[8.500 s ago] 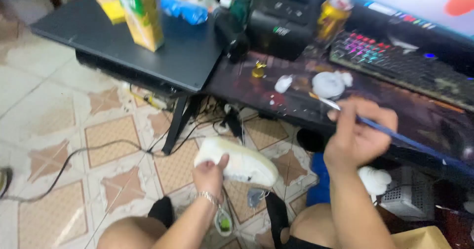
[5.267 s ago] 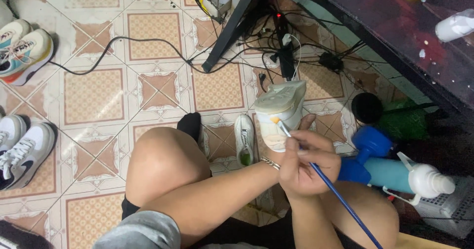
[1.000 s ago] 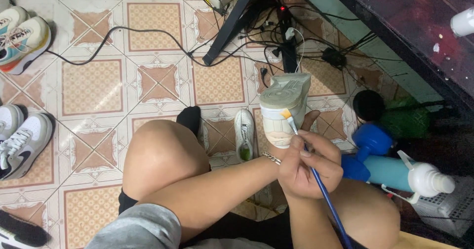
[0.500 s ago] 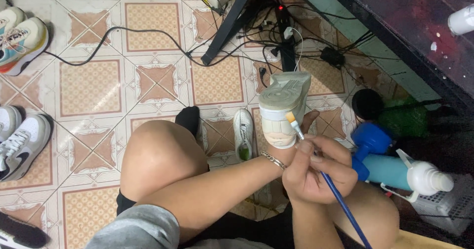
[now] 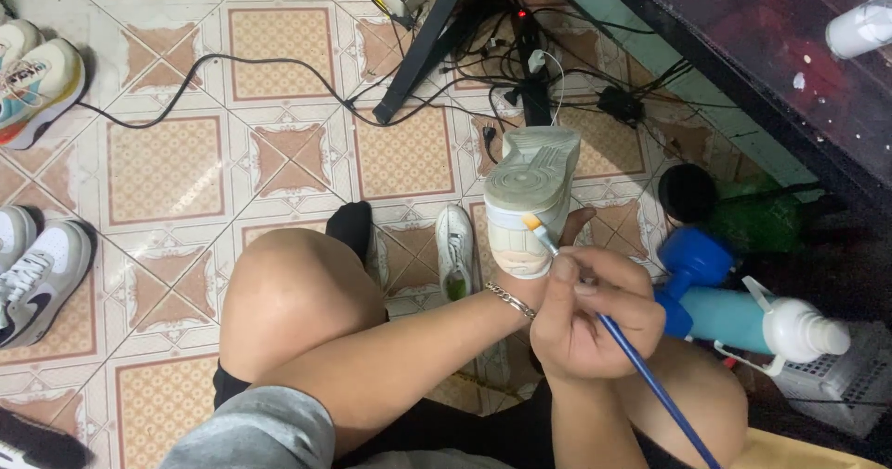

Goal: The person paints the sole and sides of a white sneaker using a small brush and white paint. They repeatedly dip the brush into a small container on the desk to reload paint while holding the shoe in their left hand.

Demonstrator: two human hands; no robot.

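Note:
A white sneaker (image 5: pixel 531 190) is held up over my knees, sole turned toward me. My left hand (image 5: pixel 557 246) grips it from underneath and behind, mostly hidden by the shoe and my right hand; a bracelet shows at the wrist. My right hand (image 5: pixel 590 316) is closed on a blue-handled paintbrush (image 5: pixel 641 367). The brush tip touches the side of the sneaker near the sole edge.
Another white sneaker (image 5: pixel 455 251) lies on the tiled floor by my foot. More shoes (image 5: pixel 37 88) sit at the left edge. A tangle of cables (image 5: pixel 520 69) lies under the dark desk (image 5: pixel 771 69). A blue dumbbell (image 5: pixel 692 264) and a teal bottle (image 5: pixel 743 320) lie at right.
The sneaker has stayed raised in my left hand while my right hand shifted slightly, moving the brush tip along the shoe's side near the sole.

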